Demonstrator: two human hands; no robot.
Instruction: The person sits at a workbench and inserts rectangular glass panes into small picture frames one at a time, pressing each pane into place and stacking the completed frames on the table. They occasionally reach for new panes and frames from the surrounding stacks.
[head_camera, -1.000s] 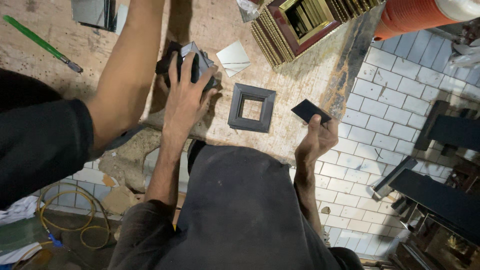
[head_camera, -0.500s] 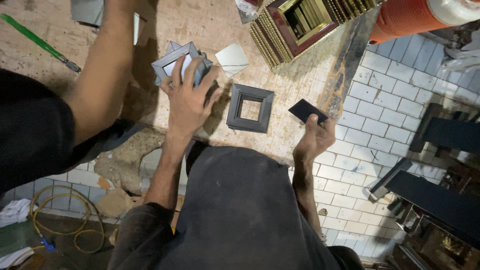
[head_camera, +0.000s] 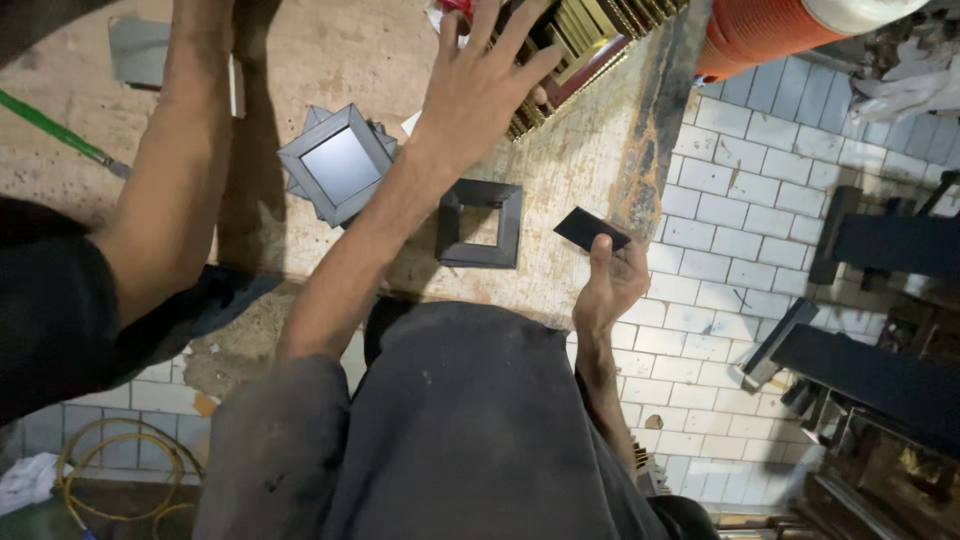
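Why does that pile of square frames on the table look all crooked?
The stack of grey frames is fanned out: the lower ones poke out at different angles under the top one. The single dark frame beside it lies flat. The worktop looks worn, with a dark, rusty strip along its right edge.

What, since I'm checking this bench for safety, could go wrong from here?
The left hand is spread on the stack of gold frames; a shove could topple it. The right hand pinches the black card by one edge at the table rim; it might drop onto the tiled floor. Another person's arm lies close; elbows could clash.
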